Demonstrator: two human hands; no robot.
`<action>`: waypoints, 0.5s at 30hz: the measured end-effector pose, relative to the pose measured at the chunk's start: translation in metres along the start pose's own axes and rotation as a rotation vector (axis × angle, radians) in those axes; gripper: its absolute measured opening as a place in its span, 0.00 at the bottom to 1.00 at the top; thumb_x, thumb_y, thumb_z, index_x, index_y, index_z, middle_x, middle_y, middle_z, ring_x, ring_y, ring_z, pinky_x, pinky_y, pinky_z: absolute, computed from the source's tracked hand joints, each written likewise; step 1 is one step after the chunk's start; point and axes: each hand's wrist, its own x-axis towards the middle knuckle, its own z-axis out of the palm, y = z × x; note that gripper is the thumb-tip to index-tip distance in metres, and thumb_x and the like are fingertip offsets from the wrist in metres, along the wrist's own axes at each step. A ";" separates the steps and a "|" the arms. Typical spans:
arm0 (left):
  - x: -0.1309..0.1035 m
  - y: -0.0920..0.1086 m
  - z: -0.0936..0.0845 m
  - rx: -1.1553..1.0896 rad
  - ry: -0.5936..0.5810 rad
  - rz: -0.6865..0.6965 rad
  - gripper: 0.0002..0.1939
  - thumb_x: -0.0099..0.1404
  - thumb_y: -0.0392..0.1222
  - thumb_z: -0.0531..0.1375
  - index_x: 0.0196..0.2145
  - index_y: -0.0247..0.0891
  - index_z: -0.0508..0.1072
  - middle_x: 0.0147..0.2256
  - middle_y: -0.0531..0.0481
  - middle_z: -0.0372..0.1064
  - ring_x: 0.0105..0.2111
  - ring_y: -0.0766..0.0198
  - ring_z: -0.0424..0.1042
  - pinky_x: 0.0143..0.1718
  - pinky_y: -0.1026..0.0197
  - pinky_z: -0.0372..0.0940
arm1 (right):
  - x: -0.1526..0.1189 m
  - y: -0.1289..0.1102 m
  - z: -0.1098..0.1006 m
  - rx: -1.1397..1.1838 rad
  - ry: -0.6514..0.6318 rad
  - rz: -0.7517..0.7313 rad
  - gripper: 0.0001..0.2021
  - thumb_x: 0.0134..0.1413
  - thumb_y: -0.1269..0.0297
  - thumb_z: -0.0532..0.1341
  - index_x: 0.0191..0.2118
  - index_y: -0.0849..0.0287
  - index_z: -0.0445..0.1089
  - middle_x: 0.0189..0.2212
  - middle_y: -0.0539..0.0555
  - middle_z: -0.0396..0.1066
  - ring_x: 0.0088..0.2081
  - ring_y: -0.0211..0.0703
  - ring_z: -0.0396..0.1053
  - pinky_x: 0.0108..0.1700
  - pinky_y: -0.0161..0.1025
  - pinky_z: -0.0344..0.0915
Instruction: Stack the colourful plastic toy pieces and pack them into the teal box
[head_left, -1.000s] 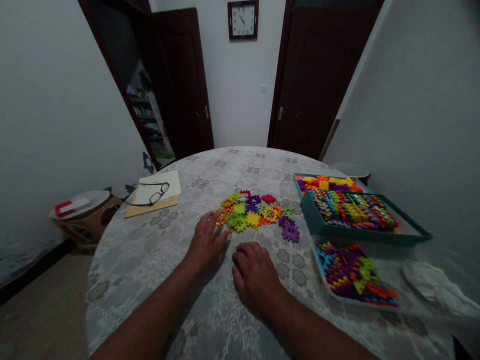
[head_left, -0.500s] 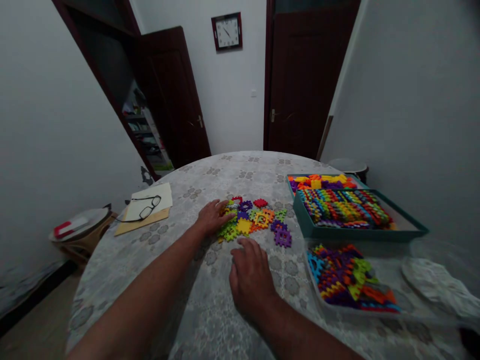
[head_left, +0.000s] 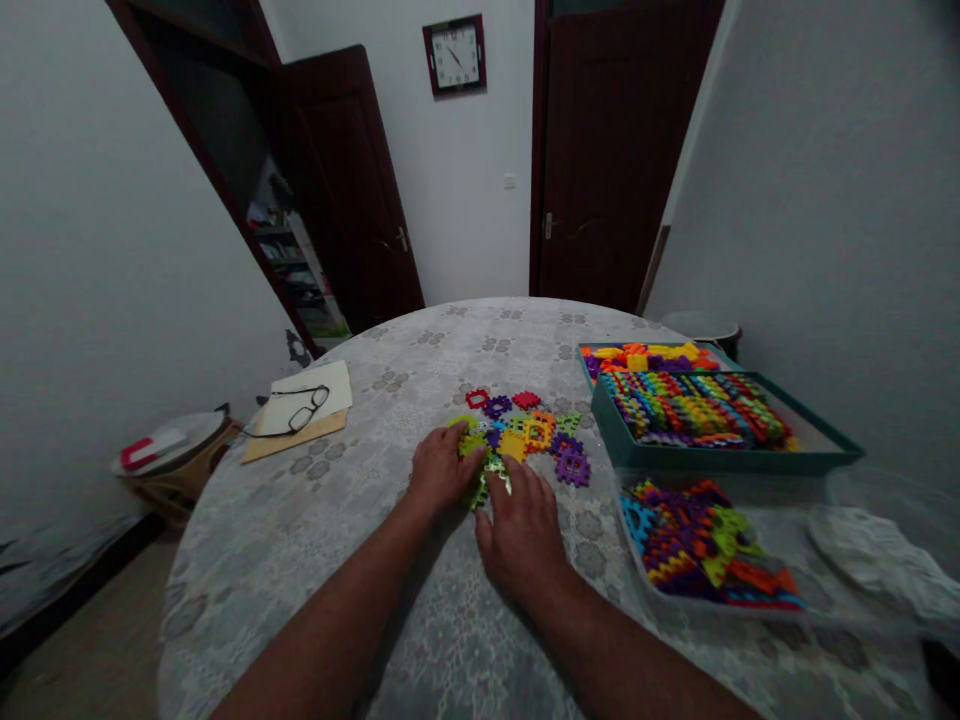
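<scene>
My left hand (head_left: 442, 468) curls over yellow-green interlocking building tiles (head_left: 471, 440) at the left of a loose pile, its thumb and fingers around them. My right hand (head_left: 523, 528) lies palm down at the pile's near edge, fingers stretched forward and thumb apart. Its fingertips reach a light green tile (head_left: 496, 474) between both hands; the fingers partly hide it. Close by are a yellow tile (head_left: 513, 445), an orange square frame (head_left: 540, 430), purple tiles (head_left: 573, 467), a dark blue tile (head_left: 497, 406), a red frame (head_left: 477, 399) and a red tile (head_left: 526, 399).
At right stand a teal box (head_left: 720, 461) of stacked colourful tiles, another box (head_left: 649, 357) behind it, and a clear plastic tray (head_left: 780, 612) of mixed pieces with a crumpled white bag (head_left: 874, 555). Eyeglasses (head_left: 304, 415) rest on papers (head_left: 330, 384) at left.
My right hand has moved forward and slightly right to the pile. The left hand has shifted right and nearer, drawing green tiles toward me and uncovering the red frame.
</scene>
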 end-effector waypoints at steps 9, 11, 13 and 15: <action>-0.050 -0.001 -0.002 -0.270 0.000 0.142 0.29 0.74 0.48 0.66 0.69 0.42 0.75 0.65 0.33 0.76 0.66 0.41 0.75 0.71 0.37 0.68 | 0.003 0.032 -0.016 -0.067 0.026 -0.002 0.16 0.71 0.67 0.65 0.61 0.59 0.76 0.68 0.69 0.71 0.68 0.65 0.67 0.69 0.61 0.65; -0.057 -0.006 -0.006 -0.301 -0.022 0.158 0.31 0.71 0.46 0.68 0.69 0.42 0.75 0.66 0.33 0.76 0.67 0.40 0.75 0.72 0.37 0.68 | 0.004 0.034 -0.016 -0.074 0.026 -0.005 0.15 0.71 0.67 0.65 0.60 0.59 0.75 0.68 0.68 0.71 0.68 0.64 0.67 0.69 0.59 0.65; -0.062 -0.009 -0.009 -0.325 -0.048 0.157 0.32 0.69 0.43 0.70 0.69 0.41 0.75 0.66 0.33 0.76 0.67 0.40 0.75 0.72 0.36 0.69 | 0.005 0.035 -0.016 -0.084 0.021 -0.008 0.14 0.72 0.67 0.64 0.59 0.60 0.75 0.67 0.69 0.72 0.68 0.63 0.67 0.69 0.58 0.65; -0.066 -0.010 -0.012 -0.338 -0.058 0.151 0.33 0.67 0.40 0.70 0.68 0.42 0.76 0.66 0.34 0.77 0.66 0.40 0.76 0.71 0.36 0.69 | 0.005 0.037 -0.016 -0.093 0.021 -0.012 0.14 0.73 0.67 0.63 0.59 0.61 0.75 0.67 0.69 0.72 0.68 0.63 0.67 0.69 0.58 0.65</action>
